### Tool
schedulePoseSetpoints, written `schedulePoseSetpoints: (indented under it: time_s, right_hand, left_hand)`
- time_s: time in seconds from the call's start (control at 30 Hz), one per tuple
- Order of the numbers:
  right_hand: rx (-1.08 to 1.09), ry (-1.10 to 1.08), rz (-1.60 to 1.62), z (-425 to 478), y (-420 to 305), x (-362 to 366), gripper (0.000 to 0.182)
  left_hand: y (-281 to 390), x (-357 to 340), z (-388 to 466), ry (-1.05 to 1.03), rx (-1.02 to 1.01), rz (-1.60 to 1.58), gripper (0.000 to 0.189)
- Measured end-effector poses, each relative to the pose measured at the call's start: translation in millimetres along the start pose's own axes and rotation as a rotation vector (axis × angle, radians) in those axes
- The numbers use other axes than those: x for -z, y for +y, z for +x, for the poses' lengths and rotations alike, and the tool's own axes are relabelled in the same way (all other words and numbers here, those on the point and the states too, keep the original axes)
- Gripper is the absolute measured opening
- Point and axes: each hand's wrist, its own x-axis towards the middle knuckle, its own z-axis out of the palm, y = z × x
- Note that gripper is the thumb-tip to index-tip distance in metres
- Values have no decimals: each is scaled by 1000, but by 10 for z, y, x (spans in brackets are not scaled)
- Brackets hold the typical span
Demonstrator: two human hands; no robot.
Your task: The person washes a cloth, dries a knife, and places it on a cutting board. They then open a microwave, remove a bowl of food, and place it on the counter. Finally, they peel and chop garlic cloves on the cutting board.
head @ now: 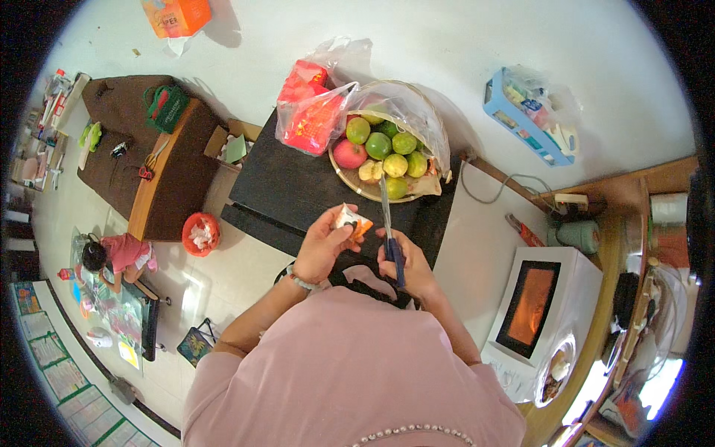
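Note:
My left hand point(325, 244) grips a small white and orange packet point(353, 220) between thumb and fingers, above the near edge of a black table point(279, 187). In my right hand point(411, 267) is a cutting tool with a blue handle point(395, 260) and a long metal blade point(386, 207). Whether it is a knife or scissors is unclear. Its blade points away from me, and the tip overlaps a woven basket point(346, 181) in view. Green and yellow citrus fruits point(379, 146), a red apple point(350, 153) and a pale cut fruit piece point(370, 171) lie in the basket.
Red packages in a clear plastic bag point(315, 120) stand left of the basket. To the right is a white microwave oven point(544, 307). A red waste bin point(201, 234) stands on the floor, near a brown sofa point(184, 145). Another person point(120, 257) is at a low table further left.

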Motion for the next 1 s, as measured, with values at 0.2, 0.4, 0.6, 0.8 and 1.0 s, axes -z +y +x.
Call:
schedulePoseSetpoints:
  time_s: [0.2, 0.4, 0.6, 0.8, 1.0]
  right_hand:
    - [-68, -96, -134, -122, 36, -5, 68]
    - [-4, -28, -479, -77, -102, -117, 74]
    - [45, 55, -550, -68, -161, -116, 60]
    - [127, 111, -573, -80, -99, -84, 45]
    - [160, 131, -593, -77, -14, -31, 42]
  left_hand:
    - [-8, 130, 47, 111, -17, -23, 35]
    - [-39, 103, 97, 77, -39, 26, 33]
    - [-11, 98, 126, 62, -76, 113, 30]
    - [8, 127, 143, 77, -53, 94, 30]
    - [-26, 196, 156, 77, -41, 131, 31]
